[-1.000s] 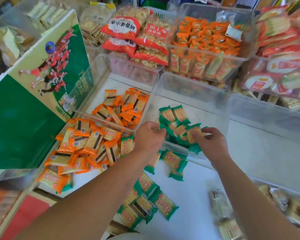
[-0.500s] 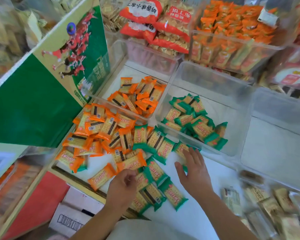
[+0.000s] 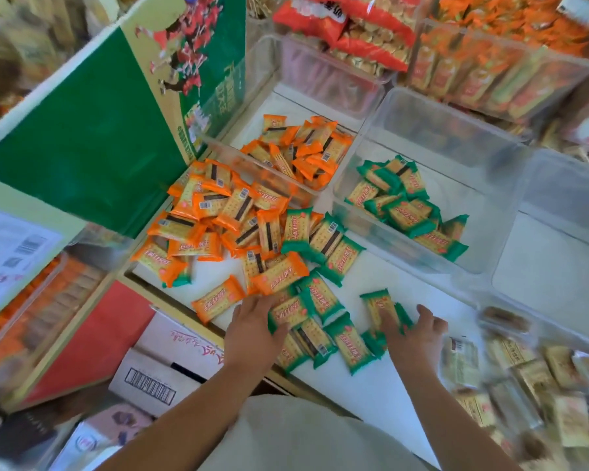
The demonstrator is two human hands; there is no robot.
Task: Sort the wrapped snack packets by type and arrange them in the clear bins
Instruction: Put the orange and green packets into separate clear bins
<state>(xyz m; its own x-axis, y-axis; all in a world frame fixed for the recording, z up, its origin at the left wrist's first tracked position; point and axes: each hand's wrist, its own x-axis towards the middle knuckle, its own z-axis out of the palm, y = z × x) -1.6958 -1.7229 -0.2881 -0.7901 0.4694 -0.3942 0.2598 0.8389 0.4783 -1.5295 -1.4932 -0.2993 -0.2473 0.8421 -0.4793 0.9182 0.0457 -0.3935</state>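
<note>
A loose pile of orange-wrapped packets and green-wrapped packets lies on the white shelf. One clear bin holds orange packets. The clear bin to its right holds green packets. At the shelf's near edge my left hand grips a green packet among several others. My right hand curls its fingers round another green packet.
A green printed carton stands at the left, close to the orange pile. Another clear bin sits at the right. Full bins and red snack bags line the back. Brownish wrapped packets lie at the right. Cardboard boxes sit below the shelf.
Both hands pulled back from the green bin to the shelf's near edge and took hold of green packets there. The view dropped lower and closer.
</note>
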